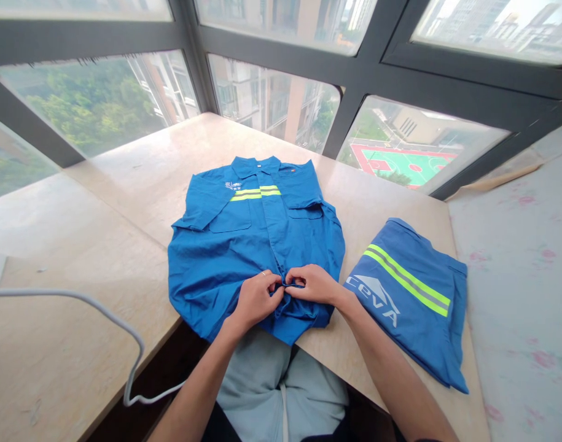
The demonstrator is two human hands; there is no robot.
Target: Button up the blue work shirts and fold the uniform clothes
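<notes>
A blue short-sleeved work shirt point(225, 258) lies front side up, its collar toward the windows. Yellow and grey reflective bands cross its chest. My left hand point(258, 296) and my right hand point(312, 284) meet at the lower end of the front placket. Both are closed, thumbs and fingers pinching the shirt's front edges. The fingertips nearly touch, and whatever small fastening may be between them is hidden. Below my hands the hem bunches and hangs slightly over the front edge.
A folded blue garment point(409, 294) with a reflective band and white lettering lies on the right of the pale ledge point(101, 227). A white cable point(101, 307) loops over the left front edge. Window frames point(262, 43) border the back; a flowered wall point(520, 276) stands at right.
</notes>
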